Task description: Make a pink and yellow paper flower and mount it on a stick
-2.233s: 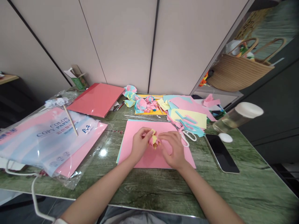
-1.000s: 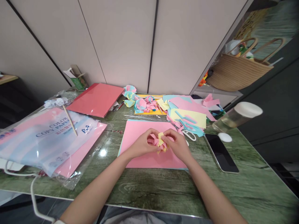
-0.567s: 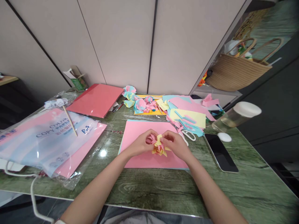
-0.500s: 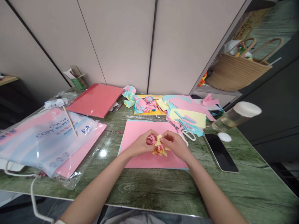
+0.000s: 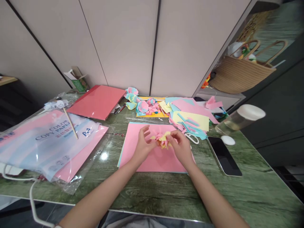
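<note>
A pink and yellow paper flower is held over a stack of coloured paper whose top sheet is pink. My right hand pinches the flower's yellow petals from the right between thumb and fingers. On the other side, my left hand has its fingers spread apart, its thumb tip close to the flower's left edge; whether the thumb touches it I cannot tell. White-handled scissors lie just beyond my right hand, their blades hidden.
Finished paper flowers sit at the back beside cut paper scraps. Thin wires lie behind the stack. On the right are a phone and a lidded cup; on the left, a copy paper pack and red folder.
My left hand has let go of the flower and opened, moving slightly left. The flower, still pinched by my right hand, has turned and risen a little.
</note>
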The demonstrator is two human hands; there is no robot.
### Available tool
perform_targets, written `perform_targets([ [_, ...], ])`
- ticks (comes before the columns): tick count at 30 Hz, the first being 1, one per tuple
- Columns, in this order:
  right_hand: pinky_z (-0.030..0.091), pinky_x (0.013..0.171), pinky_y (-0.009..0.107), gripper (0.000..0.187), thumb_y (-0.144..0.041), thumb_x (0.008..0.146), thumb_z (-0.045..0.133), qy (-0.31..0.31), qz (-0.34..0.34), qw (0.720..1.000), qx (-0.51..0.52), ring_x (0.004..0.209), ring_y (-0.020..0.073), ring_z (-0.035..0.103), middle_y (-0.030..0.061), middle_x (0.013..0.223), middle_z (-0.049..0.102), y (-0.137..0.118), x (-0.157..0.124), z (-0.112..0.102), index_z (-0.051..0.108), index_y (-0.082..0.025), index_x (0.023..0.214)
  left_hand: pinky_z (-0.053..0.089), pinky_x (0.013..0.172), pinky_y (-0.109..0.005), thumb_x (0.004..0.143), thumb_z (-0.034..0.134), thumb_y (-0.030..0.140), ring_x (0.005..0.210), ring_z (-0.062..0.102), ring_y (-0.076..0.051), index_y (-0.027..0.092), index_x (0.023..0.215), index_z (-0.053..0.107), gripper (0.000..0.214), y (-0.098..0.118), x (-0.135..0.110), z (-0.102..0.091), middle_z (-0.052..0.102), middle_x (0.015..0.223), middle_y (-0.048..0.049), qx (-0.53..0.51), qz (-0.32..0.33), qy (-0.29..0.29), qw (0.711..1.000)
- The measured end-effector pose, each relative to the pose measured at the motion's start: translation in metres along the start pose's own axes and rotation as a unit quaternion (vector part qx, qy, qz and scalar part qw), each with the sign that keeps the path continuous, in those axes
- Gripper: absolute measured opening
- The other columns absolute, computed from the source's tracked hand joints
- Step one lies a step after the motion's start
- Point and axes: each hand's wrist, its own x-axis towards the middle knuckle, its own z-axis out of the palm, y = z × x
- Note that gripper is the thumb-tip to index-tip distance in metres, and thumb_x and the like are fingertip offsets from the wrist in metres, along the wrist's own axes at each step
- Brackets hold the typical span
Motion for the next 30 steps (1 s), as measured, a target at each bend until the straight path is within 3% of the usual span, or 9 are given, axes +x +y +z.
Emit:
perform_targets([
  [4,0.041,0.068,0.027,0.014,-0.033,0.079,0.050,0.050,-0.005,0.999,0.005,0.071,0.0146,0.053,0.0013,0.074,0.056,0.001,-0.006,0.008,0.053,-0.020,0.077,0.043,0.083,-0.032,0.064,0.062,0.020,0.100,0.049,-0.017,0.027,0.122,0.026,0.069,-0.006,-0.010,0.014,0.042,0.112,-0.0079,-0.178,-0.096,0.026,0.979],
  [7,0.042,0.067,0.027,0.013,-0.033,0.078,0.051,0.034,0.001,0.999,0.016,0.071,0.0146,0.053,0.0010,0.074,0.056,0.001,-0.010,0.014,0.053,-0.020,0.076,0.045,0.076,-0.029,0.070,0.054,0.019,0.079,0.053,-0.011,0.028,0.124,0.024,0.062,-0.006,-0.014,0.018,0.047,0.090,-0.0012,-0.223,-0.087,0.016,0.971],
  [13,0.043,0.070,0.029,0.013,-0.033,0.075,0.055,-0.018,0.023,0.999,0.030,0.072,0.0153,0.055,0.0010,0.074,0.059,0.000,-0.008,0.011,0.055,-0.020,0.076,0.043,0.068,-0.024,0.065,0.053,0.011,0.077,0.051,-0.012,0.023,0.118,0.034,0.058,-0.002,-0.010,0.010,0.049,0.084,-0.0004,-0.067,0.027,0.029,0.997],
  [17,0.044,0.069,0.029,0.016,-0.034,0.074,0.054,-0.034,0.033,0.999,0.020,0.071,0.0158,0.056,0.0019,0.073,0.061,-0.001,-0.004,0.005,0.058,-0.019,0.074,0.044,0.073,-0.026,0.065,0.052,0.011,0.080,0.053,-0.012,0.022,0.113,0.040,0.051,0.001,-0.008,0.007,0.051,0.089,-0.0013,0.003,0.072,0.003,0.997],
  [23,0.044,0.069,0.028,0.013,-0.030,0.075,0.054,-0.069,0.012,0.997,0.030,0.072,0.0154,0.056,0.0020,0.075,0.062,-0.001,-0.002,0.003,0.059,-0.019,0.074,0.044,0.078,-0.027,0.066,0.053,0.010,0.089,0.053,-0.014,0.022,0.115,0.039,0.052,0.003,-0.009,0.005,0.049,0.103,-0.0045,0.075,0.133,0.010,0.988],
  [30,0.043,0.071,0.030,0.015,-0.031,0.076,0.053,-0.017,0.006,1.000,-0.021,0.076,0.0173,0.057,0.0030,0.079,0.064,0.000,-0.005,0.003,0.061,-0.019,0.079,0.041,0.086,-0.032,0.067,0.054,0.015,0.101,0.048,-0.018,0.021,0.118,0.040,0.053,0.008,-0.010,0.003,0.044,0.119,-0.0084,0.125,0.161,-0.030,0.979],
])
